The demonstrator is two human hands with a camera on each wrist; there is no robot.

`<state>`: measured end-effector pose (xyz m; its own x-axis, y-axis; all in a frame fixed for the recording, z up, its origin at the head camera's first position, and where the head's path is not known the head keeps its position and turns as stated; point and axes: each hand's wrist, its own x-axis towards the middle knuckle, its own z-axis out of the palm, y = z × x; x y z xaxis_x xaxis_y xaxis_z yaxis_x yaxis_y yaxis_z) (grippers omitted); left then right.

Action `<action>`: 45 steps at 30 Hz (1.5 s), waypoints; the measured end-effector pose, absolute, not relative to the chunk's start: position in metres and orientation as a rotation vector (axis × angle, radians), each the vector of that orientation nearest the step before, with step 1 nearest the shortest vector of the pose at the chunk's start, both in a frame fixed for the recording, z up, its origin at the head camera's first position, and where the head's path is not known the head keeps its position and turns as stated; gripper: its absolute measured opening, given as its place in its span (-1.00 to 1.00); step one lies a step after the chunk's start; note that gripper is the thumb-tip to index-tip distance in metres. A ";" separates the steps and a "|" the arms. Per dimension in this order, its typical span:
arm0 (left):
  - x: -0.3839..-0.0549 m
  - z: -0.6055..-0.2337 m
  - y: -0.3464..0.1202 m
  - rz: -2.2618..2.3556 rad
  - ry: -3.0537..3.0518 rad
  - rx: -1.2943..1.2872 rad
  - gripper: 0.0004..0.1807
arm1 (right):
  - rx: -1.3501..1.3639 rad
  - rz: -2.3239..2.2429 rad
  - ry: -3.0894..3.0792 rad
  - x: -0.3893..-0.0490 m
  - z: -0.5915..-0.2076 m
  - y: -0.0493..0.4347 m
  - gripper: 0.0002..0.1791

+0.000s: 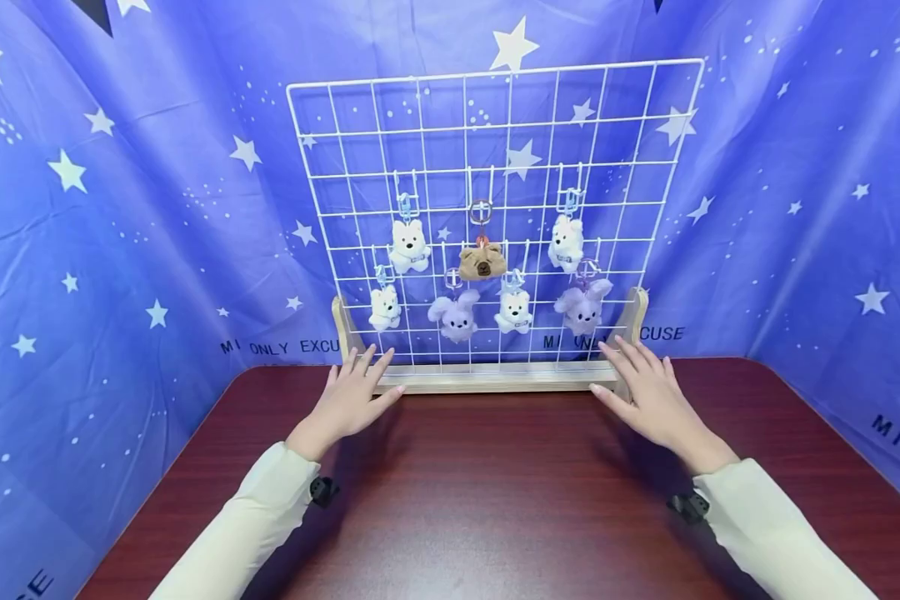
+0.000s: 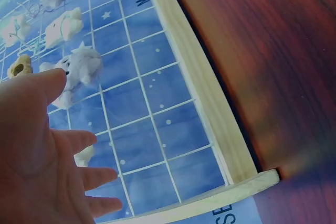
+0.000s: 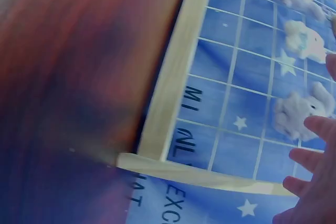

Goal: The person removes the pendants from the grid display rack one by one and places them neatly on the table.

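A white wire grid rack (image 1: 487,150) stands upright in a wooden base (image 1: 495,381). Several white plush dog keychains (image 1: 410,247) hang on its hooks, along with two lilac plush keychains with long ears (image 1: 456,317) and one brown plush bear-like head (image 1: 483,262). My left hand (image 1: 352,396), fingers spread, is at the base's left end. At the right end is my right hand (image 1: 648,396), its fingers spread too. Neither hand holds anything. In the left wrist view the thumb overlaps a lilac plush (image 2: 86,65); in the right wrist view fingertips overlap another lilac plush (image 3: 299,114).
The rack is at the back of a dark red wood-grain table (image 1: 480,500). Blue star-printed cloth (image 1: 150,167) hangs behind it and on both sides. Wooden uprights (image 1: 633,321) hold the grid at each end. Dark wrist devices (image 1: 322,492) sit at both cuffs.
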<state>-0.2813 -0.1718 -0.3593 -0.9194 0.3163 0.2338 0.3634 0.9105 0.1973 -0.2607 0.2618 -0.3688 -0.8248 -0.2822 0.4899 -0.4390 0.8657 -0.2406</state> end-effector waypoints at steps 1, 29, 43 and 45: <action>-0.281 -0.358 -0.172 -0.355 -2.872 -0.523 -0.25 | 0.544 0.506 -2.567 -0.261 -0.366 0.263 -0.28; -0.279 -0.300 -0.182 -0.642 -2.484 -0.541 -0.44 | 0.393 0.921 -2.325 -0.284 -0.278 0.291 -0.37; -0.295 -0.290 -0.176 -0.842 -2.321 -0.454 -0.54 | 0.210 1.132 -2.219 -0.308 -0.251 0.284 -0.30; -0.297 -0.288 -0.174 -0.871 -2.306 -0.449 -0.54 | 0.184 1.152 -2.209 -0.312 -0.248 0.282 -0.28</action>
